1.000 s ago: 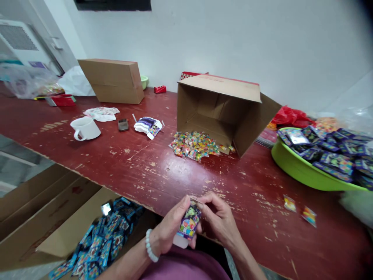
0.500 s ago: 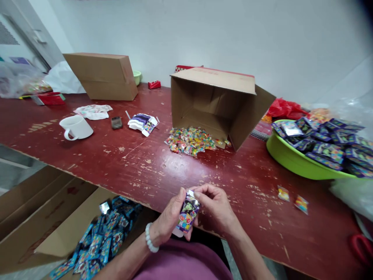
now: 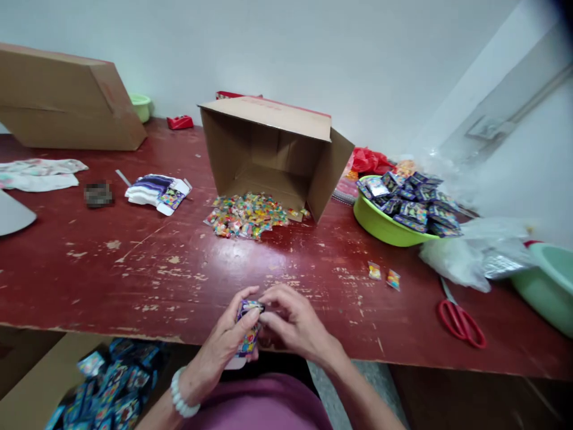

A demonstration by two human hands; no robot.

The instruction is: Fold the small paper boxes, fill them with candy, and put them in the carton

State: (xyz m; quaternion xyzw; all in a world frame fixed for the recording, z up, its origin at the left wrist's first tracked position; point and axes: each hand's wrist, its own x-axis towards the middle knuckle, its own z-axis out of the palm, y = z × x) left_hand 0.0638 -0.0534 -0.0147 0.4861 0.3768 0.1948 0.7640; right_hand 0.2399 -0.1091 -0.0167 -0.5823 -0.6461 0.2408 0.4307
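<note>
Both hands meet over the front edge of the red table. My left hand, with a white bead bracelet at the wrist, wraps round a small purple printed box and holds it upright. My right hand pinches the top flap of that same box with thumb and fingertips. Beyond them, a heap of small bright candy packets spills from a cardboard box lying on its side. Two loose candy packets lie to the right of my hands.
A green basin holds several purple boxes. Red scissors, a clear plastic bag and a pale green bowl sit at the right. A stack of flat box blanks and a closed carton lie at the left. A floor carton holds finished boxes.
The view has swung right, showing scissors and the pale bowl. My hands keep the box but have tilted it, and my right fingers now press on its top flap.
</note>
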